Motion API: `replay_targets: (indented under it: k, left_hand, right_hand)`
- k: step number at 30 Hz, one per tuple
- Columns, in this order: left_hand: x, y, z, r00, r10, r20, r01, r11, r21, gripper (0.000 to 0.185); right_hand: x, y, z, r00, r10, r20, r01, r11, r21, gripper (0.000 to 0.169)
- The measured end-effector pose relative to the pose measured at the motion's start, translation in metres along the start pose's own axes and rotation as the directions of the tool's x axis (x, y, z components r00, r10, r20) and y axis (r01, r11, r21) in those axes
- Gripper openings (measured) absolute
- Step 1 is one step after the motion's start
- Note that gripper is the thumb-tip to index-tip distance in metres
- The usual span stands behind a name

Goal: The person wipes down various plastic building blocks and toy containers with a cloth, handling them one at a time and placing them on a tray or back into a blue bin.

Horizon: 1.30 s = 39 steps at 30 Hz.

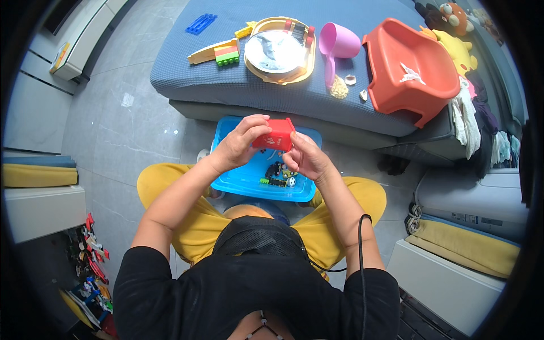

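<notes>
Between my two hands is a small red plastic box (278,135) with white print on its side. My left hand (239,142) grips it from the left, fingers over its upper edge. At its right edge, the thumb and fingers of my right hand (307,156) pinch it. Below the box, on the floor between my knees, stands a blue plastic tub (238,177). Several small toys lie in the tub, among them a black toy piece (273,169) and a small black-and-white ball (291,182). The box and my hands hide part of the tub.
On the blue-covered bed (178,80) ahead are a round silvery lid (274,52), a pink scoop (340,42), a red plastic stool (414,68), seashells (339,88) and toy blocks (226,56). White cabinets (46,208) stand at the left. A black cable (361,255) crosses my right arm.
</notes>
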<state>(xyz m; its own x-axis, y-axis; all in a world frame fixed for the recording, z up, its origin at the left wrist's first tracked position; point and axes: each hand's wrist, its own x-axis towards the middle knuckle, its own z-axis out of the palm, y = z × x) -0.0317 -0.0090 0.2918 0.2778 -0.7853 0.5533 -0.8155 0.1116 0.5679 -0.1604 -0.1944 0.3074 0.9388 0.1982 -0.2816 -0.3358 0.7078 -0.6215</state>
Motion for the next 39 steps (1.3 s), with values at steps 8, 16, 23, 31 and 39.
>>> replay_targets:
  k: [8,16,23,31,39]
  left_hand:
    - [0.001,0.004,-0.003,0.997,-0.08,0.017,0.079,0.997,0.007,0.068]
    - [-0.003,0.001,-0.01,0.884,-0.378,0.276,0.423,0.898,-0.122,0.074]
    - [-0.006,0.004,0.0,0.946,-0.244,0.211,0.217,0.965,0.145,0.061]
    - [-0.003,0.004,0.005,0.967,-0.189,0.172,0.157,0.971,0.182,0.059]
    - [0.0,0.003,0.0,0.914,-0.36,0.187,0.383,0.918,-0.105,0.056]
  right_hand:
    - [0.002,-0.006,0.007,0.997,0.058,-0.052,-0.073,0.92,-0.385,0.065]
    - [0.002,-0.009,0.011,0.997,0.052,0.061,0.016,0.62,-0.785,0.06]
    - [0.008,0.006,0.01,0.993,0.022,0.119,0.116,0.083,-0.99,0.054]
    - [0.012,-0.008,0.003,0.991,-0.087,0.1,0.102,0.017,-0.995,0.04]
    - [0.005,-0.007,0.006,0.969,-0.242,-0.047,0.098,0.554,-0.827,0.022]
